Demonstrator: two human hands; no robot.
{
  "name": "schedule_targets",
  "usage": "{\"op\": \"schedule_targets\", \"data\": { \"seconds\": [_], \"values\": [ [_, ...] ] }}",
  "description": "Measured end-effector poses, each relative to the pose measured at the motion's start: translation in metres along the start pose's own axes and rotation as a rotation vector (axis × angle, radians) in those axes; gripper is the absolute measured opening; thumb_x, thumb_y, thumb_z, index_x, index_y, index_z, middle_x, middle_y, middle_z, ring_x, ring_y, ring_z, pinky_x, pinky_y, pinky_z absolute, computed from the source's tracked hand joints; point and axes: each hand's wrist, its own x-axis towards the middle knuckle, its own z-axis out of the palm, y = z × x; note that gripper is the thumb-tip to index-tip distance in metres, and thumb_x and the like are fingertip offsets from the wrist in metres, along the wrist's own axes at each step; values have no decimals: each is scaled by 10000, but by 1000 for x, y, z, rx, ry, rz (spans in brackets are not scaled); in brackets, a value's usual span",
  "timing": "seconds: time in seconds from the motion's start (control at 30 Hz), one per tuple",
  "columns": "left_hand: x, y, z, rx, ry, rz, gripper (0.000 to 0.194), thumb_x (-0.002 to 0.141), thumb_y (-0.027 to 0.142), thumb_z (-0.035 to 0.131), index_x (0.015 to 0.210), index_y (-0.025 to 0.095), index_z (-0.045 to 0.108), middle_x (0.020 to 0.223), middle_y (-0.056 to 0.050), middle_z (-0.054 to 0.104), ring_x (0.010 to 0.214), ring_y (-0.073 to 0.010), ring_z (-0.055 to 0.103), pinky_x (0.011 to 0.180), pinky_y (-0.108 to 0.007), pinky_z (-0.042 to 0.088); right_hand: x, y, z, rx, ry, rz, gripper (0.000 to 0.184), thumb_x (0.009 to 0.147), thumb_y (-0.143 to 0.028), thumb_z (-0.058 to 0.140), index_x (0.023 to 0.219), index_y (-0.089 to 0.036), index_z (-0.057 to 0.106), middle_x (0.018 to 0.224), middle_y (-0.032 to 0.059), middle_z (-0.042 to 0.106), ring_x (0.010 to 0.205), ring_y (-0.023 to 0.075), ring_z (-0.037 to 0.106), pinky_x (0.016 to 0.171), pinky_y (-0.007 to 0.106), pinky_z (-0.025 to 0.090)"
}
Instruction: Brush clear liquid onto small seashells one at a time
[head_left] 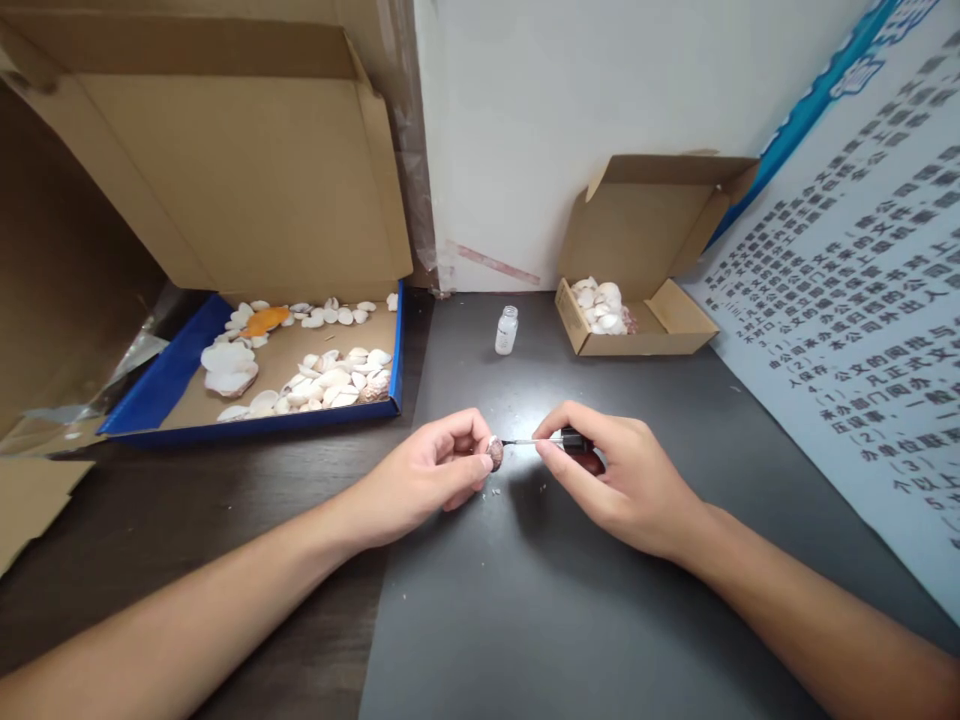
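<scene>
Two hands busy: shell in left, slim tool in right

Small brown shell (496,454) sits at the fingertips of the left hand (442,465), pinched between thumb and fingers, no gap around it, raised over the mat. Slim tool (529,441) in the right hand (611,470): thumb and index finger close on the thin metal shaft by the black handle (575,440), other fingers curled below. Shaft roughly level, points left; dark tip at the shell's right edge, contact too small to tell.

Pale crumbs (492,492) lie on the dark mat (480,620) just below the left grip. Small clear bottle (507,332), pale label, stands upright beyond the gap between the two grips, mouth uncovered.

Left of and beyond the left grip: blue-sided box (281,365), lid up, mostly white shells (330,380) plus one orange shell (267,320). Beyond the right grip, a bit right: small carton (645,344), lid up, whitish shells (600,305) heaped in its left part. Farther right of the right grip, printed sheet (855,330) with dark characters. Wood-grain tabletop (300,620) shows left of the mat.
</scene>
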Motion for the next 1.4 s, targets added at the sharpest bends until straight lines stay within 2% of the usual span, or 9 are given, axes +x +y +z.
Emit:
{"op": "schedule_targets", "data": {
  "seconds": [0.17,0.4,0.53,0.7,0.8,0.93,1.13,1.3,1.4],
  "values": [
    [1,-1,1,0,-17,1,219,885,337,572,821,173,442,603,77,428,504,-27,356,487,-170,260,-2,-3,-1,53,12,-55,85,945,-228,540,885,-204,595,656,-36,561,491,105,436,502,236,358],
    [0,-2,0,-27,-14,9,211,879,326,581,829,166,453,749,50,476,537,-15,370,485,-164,279,-1,-2,0,73,88,-18,47,943,-243,545,915,-216,572,630,-44,516,519,121,457,487,225,361],
    [0,-1,1,1,-16,-2,202,884,325,574,835,162,464,662,62,459,520,-22,363,486,-164,280,0,1,-1,46,15,10,37,927,-199,535,900,-215,554,620,-49,503,503,118,444,476,225,352],
    [1,1,1,19,-6,38,174,869,290,587,828,158,482,636,61,480,501,-23,386,480,-164,288,0,1,-3,69,103,-71,41,935,-207,549,897,-217,562,689,-28,558,577,125,509,540,226,394],
    [1,1,1,10,-13,19,157,883,271,573,825,159,479,619,65,481,495,-23,393,481,-161,287,-1,1,-2,109,56,-35,32,963,-236,541,937,-223,555,641,-50,517,536,113,487,514,216,384],
    [0,2,1,12,0,-3,151,890,255,566,818,161,473,621,67,485,494,-20,386,477,-160,279,-2,2,0,169,47,16,132,986,-299,536,882,-227,500,615,-71,474,472,91,433,467,207,354],
    [0,2,2,14,-12,9,153,890,264,568,829,162,471,635,67,488,501,-21,380,484,-164,288,0,0,0,44,35,9,109,954,-239,540,854,-215,503,651,-49,495,514,102,424,490,217,348],
    [0,4,3,19,-6,1,192,894,311,565,818,166,465,566,84,413,482,-29,365,478,-173,262,1,-1,0,113,44,-3,116,948,-241,537,838,-216,511,661,-44,498,546,112,436,518,222,362],
    [-1,4,3,10,-13,27,192,883,310,576,822,161,471,606,77,431,490,-24,367,486,-174,274,2,1,1,70,32,33,108,939,-243,548,837,-212,530,676,-33,524,565,119,457,518,226,361]
  ]
}}
